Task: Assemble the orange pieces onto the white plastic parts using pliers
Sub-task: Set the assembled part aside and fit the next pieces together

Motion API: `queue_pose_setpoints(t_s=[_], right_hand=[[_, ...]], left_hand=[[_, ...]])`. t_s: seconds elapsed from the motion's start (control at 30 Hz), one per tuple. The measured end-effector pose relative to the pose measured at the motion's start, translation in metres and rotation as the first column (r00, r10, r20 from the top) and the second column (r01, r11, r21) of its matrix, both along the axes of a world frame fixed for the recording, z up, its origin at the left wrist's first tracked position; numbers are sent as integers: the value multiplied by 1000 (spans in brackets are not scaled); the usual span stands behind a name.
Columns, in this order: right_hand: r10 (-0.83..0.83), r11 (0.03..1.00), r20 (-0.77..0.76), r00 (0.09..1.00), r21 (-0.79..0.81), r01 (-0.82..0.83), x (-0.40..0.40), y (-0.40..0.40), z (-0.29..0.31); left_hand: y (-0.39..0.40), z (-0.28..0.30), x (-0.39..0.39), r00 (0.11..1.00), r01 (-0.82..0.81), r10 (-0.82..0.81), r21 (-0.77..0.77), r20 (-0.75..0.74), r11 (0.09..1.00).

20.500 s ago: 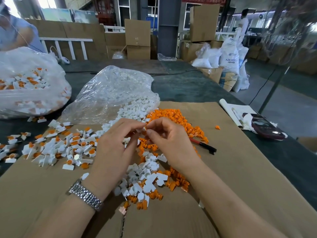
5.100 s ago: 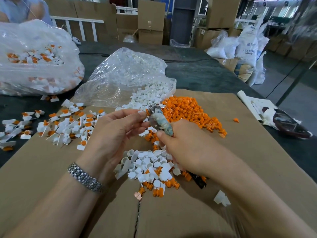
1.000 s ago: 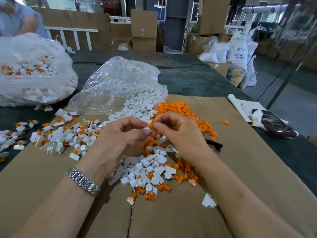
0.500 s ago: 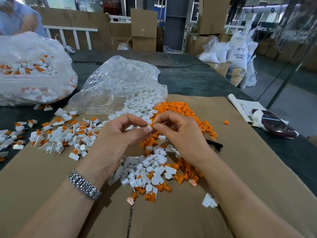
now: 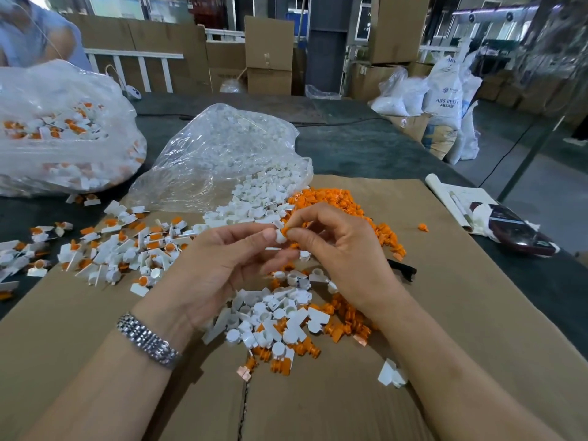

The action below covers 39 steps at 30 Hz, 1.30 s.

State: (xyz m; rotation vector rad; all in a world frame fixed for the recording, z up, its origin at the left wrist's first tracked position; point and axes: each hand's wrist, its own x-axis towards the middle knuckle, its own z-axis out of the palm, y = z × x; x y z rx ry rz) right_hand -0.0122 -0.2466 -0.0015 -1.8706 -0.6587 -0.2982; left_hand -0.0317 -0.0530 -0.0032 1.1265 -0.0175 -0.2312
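You are pinching a white plastic part [image 5: 280,236] in your left hand [image 5: 222,265] and pressing an orange piece [image 5: 285,230] against it with your right hand [image 5: 337,249], while the pliers [image 5: 401,268] (handle only showing) are lying just beyond your right wrist.

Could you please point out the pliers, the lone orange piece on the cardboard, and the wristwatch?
pliers [image 5: 402,268], head view, on the black handle showing past the right wrist.
lone orange piece [image 5: 423,227], head view, on its middle.
wristwatch [image 5: 147,340], head view, on the metal band.
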Motion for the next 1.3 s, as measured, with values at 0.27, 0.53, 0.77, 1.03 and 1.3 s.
queue_pose_setpoints(t_s=[0.27, 0.53, 0.77, 1.03, 1.3], right_hand=[[-62, 998, -24, 998, -10, 62, -3, 5, -2], [-99, 995, -84, 992, 2, 99, -6, 7, -3], [-6, 996, -160, 987, 85, 20, -7, 2, 2], [44, 998, -31, 999, 50, -42, -6, -4, 7], [-12, 999, 56, 998, 34, 11, -7, -2, 7]], left_hand=[[2, -6, 2, 978, -140, 114, 140, 177, 980], [-4, -3, -3, 924, -257, 146, 292, 353, 921], [-5, -2, -3, 946, -221, 155, 215, 285, 951], [-1, -4, 2, 988, -83, 93, -81, 123, 993], [-2, -2, 0, 982, -77, 85, -56, 169, 995]])
